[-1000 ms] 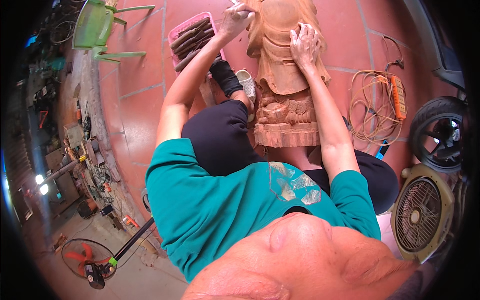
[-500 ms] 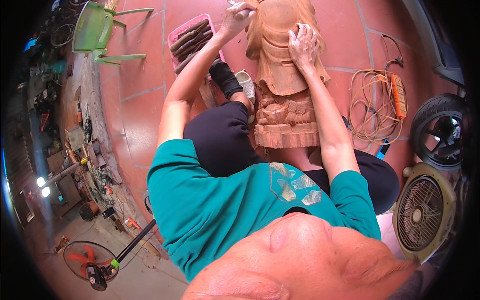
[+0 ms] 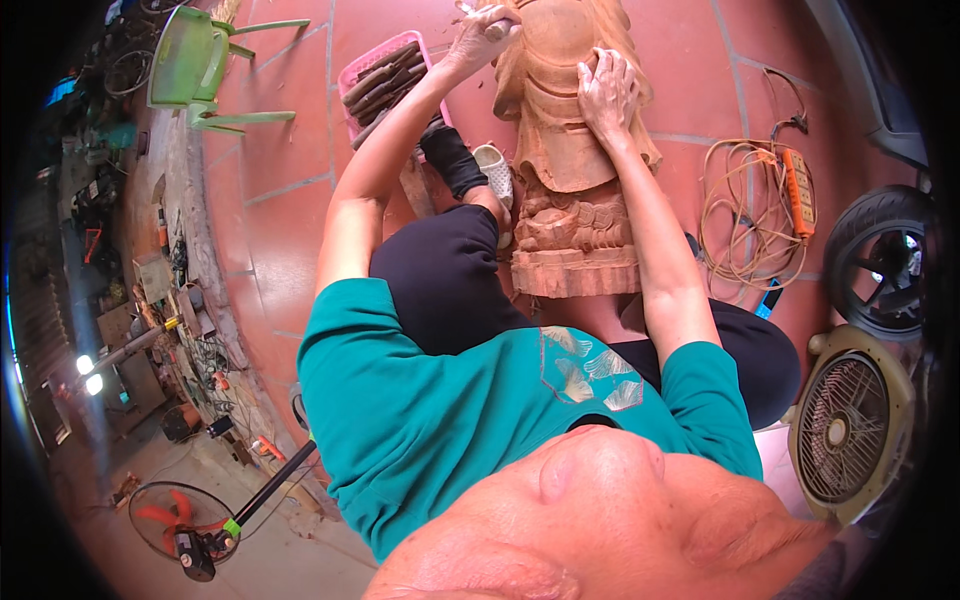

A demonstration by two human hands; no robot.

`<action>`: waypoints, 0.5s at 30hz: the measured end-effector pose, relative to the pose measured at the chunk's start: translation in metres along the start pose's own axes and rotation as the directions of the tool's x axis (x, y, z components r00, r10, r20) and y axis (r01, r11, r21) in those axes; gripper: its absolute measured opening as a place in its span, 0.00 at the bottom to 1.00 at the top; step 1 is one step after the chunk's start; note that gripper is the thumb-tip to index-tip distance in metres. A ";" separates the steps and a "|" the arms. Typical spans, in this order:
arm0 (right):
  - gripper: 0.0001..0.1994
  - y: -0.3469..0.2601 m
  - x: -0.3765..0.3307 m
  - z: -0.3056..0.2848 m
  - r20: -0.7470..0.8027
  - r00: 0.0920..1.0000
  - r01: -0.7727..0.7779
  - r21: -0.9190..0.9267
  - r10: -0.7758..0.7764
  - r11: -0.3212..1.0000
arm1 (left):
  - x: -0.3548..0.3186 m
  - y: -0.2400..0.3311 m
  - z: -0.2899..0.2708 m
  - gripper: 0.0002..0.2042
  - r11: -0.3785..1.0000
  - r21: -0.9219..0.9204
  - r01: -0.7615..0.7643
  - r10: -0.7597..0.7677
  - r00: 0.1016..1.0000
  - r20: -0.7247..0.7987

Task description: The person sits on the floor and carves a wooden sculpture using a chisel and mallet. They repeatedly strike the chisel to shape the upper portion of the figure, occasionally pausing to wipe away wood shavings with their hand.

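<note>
Lying on the tiles before me, a large carved wooden statue (image 3: 565, 130) has a smooth robed body and a detailed base at its near end. My left hand (image 3: 480, 45), at the top edge beside the statue's far left side, is closed around a pale, round-ended tool handle (image 3: 497, 30). The rest of that tool is hidden or out of view. My right hand (image 3: 607, 95) rests on the right side of the robe, palm down, its fingers stretched out and somewhat apart, holding nothing.
To the left stands a pink basket (image 3: 348, 77) of dark-handled tools, close to a white clog (image 3: 494, 165). A green chair (image 3: 185, 65) is farther left. On the right are an orange power strip (image 3: 798, 192) with coiled cord, a black wheel (image 3: 878, 262) and a box fan (image 3: 845, 430).
My left hand has shifted slightly to the right with the tool handle, closer to the statue. My right hand stays on the robe.
</note>
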State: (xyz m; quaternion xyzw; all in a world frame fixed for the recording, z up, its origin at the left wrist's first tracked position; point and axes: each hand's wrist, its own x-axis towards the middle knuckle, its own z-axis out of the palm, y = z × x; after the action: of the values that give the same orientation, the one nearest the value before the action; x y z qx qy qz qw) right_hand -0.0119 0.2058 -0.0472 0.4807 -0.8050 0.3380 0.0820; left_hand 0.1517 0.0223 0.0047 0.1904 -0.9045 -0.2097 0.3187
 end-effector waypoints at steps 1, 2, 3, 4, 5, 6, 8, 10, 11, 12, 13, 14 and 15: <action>0.21 0.002 -0.001 -0.001 0.001 1.000 -0.005 -0.001 0.005 1.000 | -0.001 0.001 0.005 0.07 1.000 0.003 -0.007 0.007 1.000 -0.001; 0.21 0.004 -0.002 -0.002 0.001 1.000 -0.009 0.001 0.009 1.000 | -0.002 0.001 0.008 0.07 1.000 0.009 -0.013 0.013 1.000 -0.003; 0.21 0.005 -0.003 -0.003 0.006 1.000 -0.007 -0.003 0.007 1.000 | -0.007 0.003 0.009 0.07 1.000 0.011 -0.012 0.012 1.000 0.018; 0.21 0.009 -0.001 -0.002 0.004 1.000 -0.010 -0.009 0.010 1.000 | -0.011 0.011 0.008 0.06 1.000 0.012 -0.019 0.019 0.999 0.041; 0.21 0.011 -0.001 0.000 0.005 1.000 -0.014 -0.007 0.014 1.000 | -0.016 0.020 0.004 0.06 1.000 0.019 -0.023 0.022 0.997 0.068; 0.21 0.014 -0.002 0.001 0.002 1.000 -0.015 -0.014 0.015 1.000 | -0.020 0.030 0.001 0.06 0.999 0.007 0.041 -0.041 0.995 0.091; 0.21 0.011 -0.002 0.002 -0.008 1.000 -0.020 -0.013 0.020 1.000 | -0.026 0.044 -0.012 0.05 0.986 0.006 0.166 -0.165 0.976 0.143; 0.21 0.010 -0.001 0.001 -0.002 1.000 -0.016 0.010 0.016 1.000 | -0.024 0.036 -0.016 0.06 0.979 0.058 0.197 -0.204 0.969 0.140; 0.21 0.009 -0.001 0.000 0.002 1.000 -0.012 0.019 0.012 1.000 | -0.022 0.034 -0.018 0.07 0.979 0.067 0.192 -0.199 0.972 0.122; 0.21 0.007 -0.001 -0.001 -0.003 1.000 -0.014 0.015 0.014 1.000 | -0.019 0.032 -0.019 0.08 0.979 0.075 0.188 -0.195 0.975 0.104; 0.21 0.005 -0.001 0.000 -0.007 1.000 -0.008 0.013 0.008 1.000 | -0.014 0.023 -0.018 0.07 0.991 0.112 0.074 -0.085 0.992 0.097; 0.21 0.005 -0.001 0.001 -0.010 1.000 0.000 0.008 0.001 1.000 | -0.009 0.018 -0.014 0.07 0.996 0.066 0.064 -0.069 0.995 0.070; 0.21 0.004 -0.001 0.001 -0.008 1.000 -0.004 0.017 0.004 1.000 | -0.004 0.014 -0.008 0.06 0.998 0.022 0.054 -0.055 0.998 0.041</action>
State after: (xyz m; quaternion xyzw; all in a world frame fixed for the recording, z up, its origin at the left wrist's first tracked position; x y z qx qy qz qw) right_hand -0.0139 0.2071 -0.0504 0.4783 -0.8028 0.3468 0.0806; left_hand 0.1566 0.0344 0.0151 0.2139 -0.9076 -0.2126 0.2920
